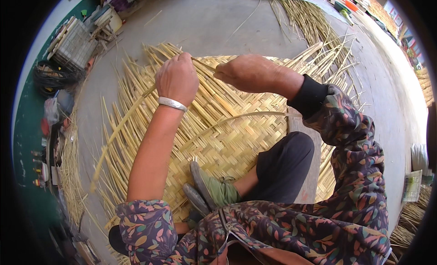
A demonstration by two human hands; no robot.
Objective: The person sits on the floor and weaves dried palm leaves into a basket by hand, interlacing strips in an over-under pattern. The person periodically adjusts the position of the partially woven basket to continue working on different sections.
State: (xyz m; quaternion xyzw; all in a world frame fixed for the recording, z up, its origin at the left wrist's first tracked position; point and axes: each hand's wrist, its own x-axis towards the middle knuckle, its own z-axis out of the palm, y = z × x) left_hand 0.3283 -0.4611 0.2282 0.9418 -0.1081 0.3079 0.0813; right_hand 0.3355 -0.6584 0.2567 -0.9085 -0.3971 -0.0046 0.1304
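My left hand (177,79), with a silver bangle on the wrist, is closed around a long flat reed strip (122,123). The strip trails from it toward the lower left and also spans the short gap to my right hand (246,73), whose fingers pinch it. Both hands are above the far part of a herringbone-woven reed mat (248,140). Unwoven reed ends (132,101) fan out from the mat's left and far sides. Below my right forearm, a single curved strip (227,120) crosses the weave. My fingertips are partly hidden.
My shoes (200,187) and bent knee are over the mat, beside a wooden board (309,192). A loose reed bundle (314,23) lies at the far right. Along the left wall are a wire crate (75,44), a black coil (52,78) and scattered straw (68,174).
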